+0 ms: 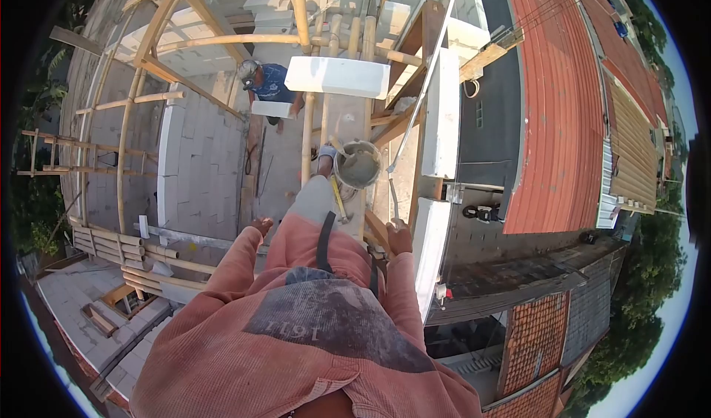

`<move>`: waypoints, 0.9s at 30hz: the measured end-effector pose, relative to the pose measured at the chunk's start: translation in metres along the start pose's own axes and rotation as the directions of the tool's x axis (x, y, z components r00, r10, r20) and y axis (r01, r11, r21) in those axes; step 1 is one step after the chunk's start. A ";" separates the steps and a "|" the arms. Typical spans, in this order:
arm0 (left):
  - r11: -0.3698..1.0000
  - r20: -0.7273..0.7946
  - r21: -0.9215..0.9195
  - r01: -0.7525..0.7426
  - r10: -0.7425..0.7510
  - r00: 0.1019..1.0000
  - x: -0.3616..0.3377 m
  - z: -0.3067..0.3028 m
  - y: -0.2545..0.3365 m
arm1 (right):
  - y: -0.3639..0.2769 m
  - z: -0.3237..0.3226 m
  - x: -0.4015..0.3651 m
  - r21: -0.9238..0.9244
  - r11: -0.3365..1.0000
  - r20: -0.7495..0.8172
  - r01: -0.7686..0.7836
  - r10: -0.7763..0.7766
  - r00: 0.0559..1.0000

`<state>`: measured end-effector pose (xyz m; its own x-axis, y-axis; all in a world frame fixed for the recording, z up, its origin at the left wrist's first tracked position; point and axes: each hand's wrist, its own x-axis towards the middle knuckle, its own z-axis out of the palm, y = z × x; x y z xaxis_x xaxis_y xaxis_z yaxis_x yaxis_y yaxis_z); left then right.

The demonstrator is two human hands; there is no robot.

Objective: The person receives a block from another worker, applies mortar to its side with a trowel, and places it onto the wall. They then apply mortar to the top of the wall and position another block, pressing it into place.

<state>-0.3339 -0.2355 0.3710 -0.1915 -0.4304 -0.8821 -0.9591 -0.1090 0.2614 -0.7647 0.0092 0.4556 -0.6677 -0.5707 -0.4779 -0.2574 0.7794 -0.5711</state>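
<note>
My right hand (400,237) is closed around the lower end of a thin, slightly bent metal tool (393,197); its far end is too small to make out. It is beside the top of a white block wall (432,251). My left hand (261,227) hangs by my left thigh with its fingers loosely apart, holding nothing I can see. In front of my feet stands a bucket (358,164) of grey mortar, with a wooden-looking handle leaning in it. A yellow-handled hammer (339,200) lies on the boards near my leg.
A white block (338,75) rests across the bamboo poles (306,133) ahead. Below on the left, a person in a blue shirt (272,84) holds another white block (272,109). Wooden frames (194,90) rise around the scaffold. Beyond the wall on the right is a drop towards red roofs (552,107).
</note>
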 end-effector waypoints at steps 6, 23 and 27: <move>0.893 -0.229 -0.368 -0.260 0.184 0.956 0.018 -0.093 0.115 | -0.003 -0.032 0.164 -0.053 0.998 -0.113 -0.044 0.038 0.993; 0.836 -0.003 -0.546 0.046 -0.056 0.998 0.141 -0.087 0.140 | -0.003 -0.033 0.321 -0.282 0.826 -0.197 -0.487 0.447 0.872; 0.707 -0.001 -0.669 0.229 -0.310 0.951 0.157 -0.147 0.220 | -0.029 -0.032 0.316 -0.304 0.811 -0.245 -0.500 0.441 0.864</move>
<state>-0.5437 -0.4590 0.3479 0.1151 -0.3768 -0.9191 -0.5826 -0.7750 0.2448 -0.9909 -0.1853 0.3426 -0.8612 -0.0861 -0.5010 -0.0873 0.9960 -0.0211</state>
